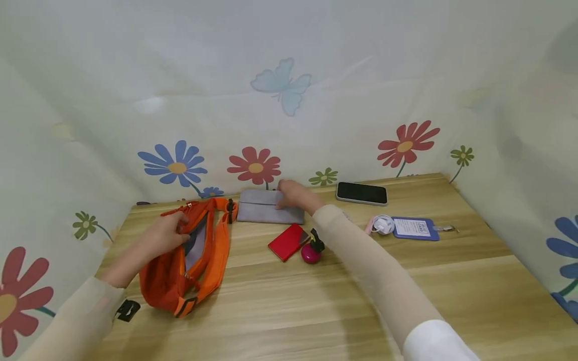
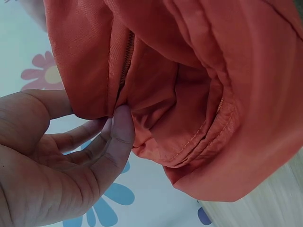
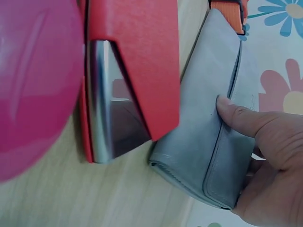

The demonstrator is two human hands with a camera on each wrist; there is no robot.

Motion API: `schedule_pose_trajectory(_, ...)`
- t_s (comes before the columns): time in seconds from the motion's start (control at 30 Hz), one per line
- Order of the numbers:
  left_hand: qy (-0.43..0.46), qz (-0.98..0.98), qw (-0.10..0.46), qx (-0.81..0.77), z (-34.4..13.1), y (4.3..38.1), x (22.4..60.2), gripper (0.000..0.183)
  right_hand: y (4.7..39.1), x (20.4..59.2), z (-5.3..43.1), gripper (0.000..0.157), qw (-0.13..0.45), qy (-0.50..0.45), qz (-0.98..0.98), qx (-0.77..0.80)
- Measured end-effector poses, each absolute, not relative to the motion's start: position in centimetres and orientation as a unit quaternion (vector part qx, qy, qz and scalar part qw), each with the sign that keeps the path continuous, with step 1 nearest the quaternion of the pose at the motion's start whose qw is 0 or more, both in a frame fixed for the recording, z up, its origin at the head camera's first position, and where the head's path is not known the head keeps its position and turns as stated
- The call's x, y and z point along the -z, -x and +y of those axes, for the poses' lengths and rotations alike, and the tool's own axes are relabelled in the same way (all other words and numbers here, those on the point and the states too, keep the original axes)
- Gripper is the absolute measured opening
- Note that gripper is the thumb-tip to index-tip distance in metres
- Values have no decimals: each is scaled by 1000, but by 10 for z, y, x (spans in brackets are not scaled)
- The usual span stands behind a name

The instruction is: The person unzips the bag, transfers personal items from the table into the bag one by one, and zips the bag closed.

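Observation:
An orange waist bag lies at the left of the table, its zip open on a grey lining. My left hand pinches the fabric edge by the zip; in the left wrist view the thumb and fingers close on that edge. A grey folding wallet lies near the back edge, right of the bag. At its right end my right hand grips it, thumb on top and other fingers partly hidden beneath. A red card holder lies in front of the wallet.
A round magenta object with a black strap sits beside the card holder, near the right forearm. Farther right are a phone, a coiled white cable and a blue badge holder. A flowered curtain surrounds the table.

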State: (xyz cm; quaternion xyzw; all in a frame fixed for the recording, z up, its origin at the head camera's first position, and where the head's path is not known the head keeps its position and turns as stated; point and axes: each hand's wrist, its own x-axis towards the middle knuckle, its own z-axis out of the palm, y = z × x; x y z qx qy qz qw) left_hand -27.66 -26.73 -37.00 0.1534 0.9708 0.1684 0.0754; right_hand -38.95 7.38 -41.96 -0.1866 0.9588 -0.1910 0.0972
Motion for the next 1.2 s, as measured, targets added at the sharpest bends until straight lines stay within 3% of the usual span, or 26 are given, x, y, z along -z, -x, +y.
schedule_pose_trajectory(0.43,-135,972,90,-169,-269,273,365,35,379,400,58,73,100,195,961,168)
schedule_pose_trajectory(0.77,-136,967,101,-192,-268,272,366,34,362,382,54,52,107,236,961,96)
schedule_pose_trajectory(1.0,-135,965,109,-198,-267,271,367,35,348,373,49,51,123,274,950,88)
schedule_pose_trajectory(1.2,-147,970,95,-171,-267,275,369,35,342,376,47,35,88,285,949,99)
